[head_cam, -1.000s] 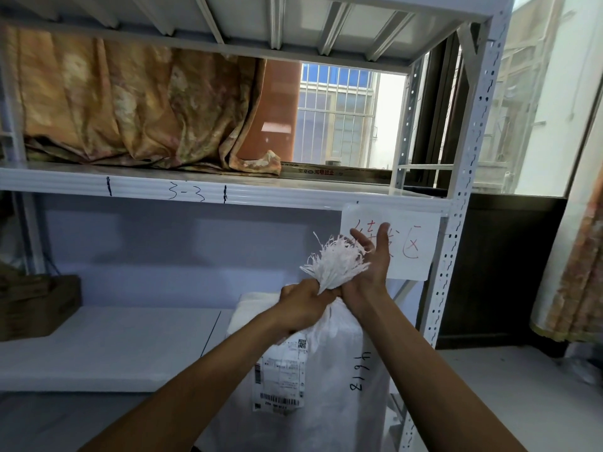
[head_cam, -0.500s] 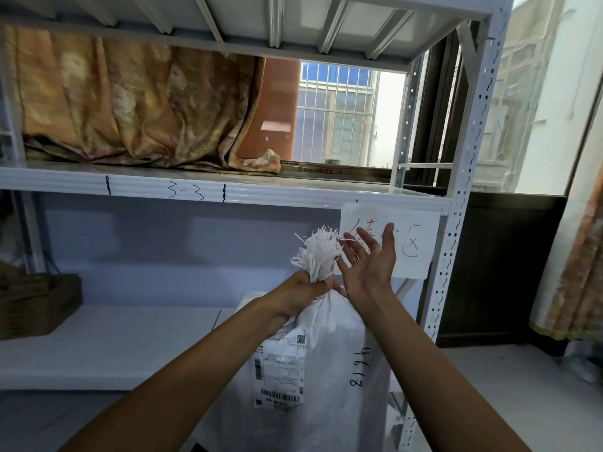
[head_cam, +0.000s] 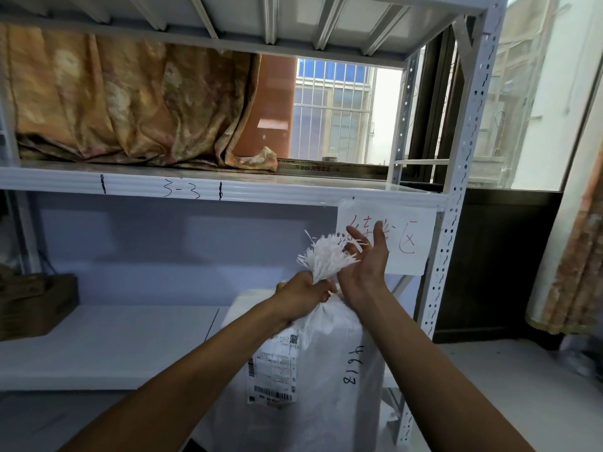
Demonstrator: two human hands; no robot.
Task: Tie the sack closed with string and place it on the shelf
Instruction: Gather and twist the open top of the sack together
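Observation:
A white woven sack (head_cam: 329, 363) with a shipping label and handwritten digits stands upright in front of the white metal shelf (head_cam: 107, 347). Its mouth is bunched into a frayed white tuft (head_cam: 326, 256). My left hand (head_cam: 303, 295) is clenched around the neck just below the tuft. My right hand (head_cam: 365, 262) is beside the tuft on its right, palm toward it, fingers spread and holding nothing. I see no string in either hand.
A brown patterned cloth (head_cam: 124, 102) lies on the upper shelf board marked 3-3. A paper sign (head_cam: 408, 236) with red writing hangs on the shelf edge near the right upright post (head_cam: 456, 177). A dark wooden box (head_cam: 36, 305) sits at the lower shelf's left end.
My right hand let go of the tuft and opened, its fingers now spread beside it. The left hand kept its grip on the neck, and the tuft straightened upward.

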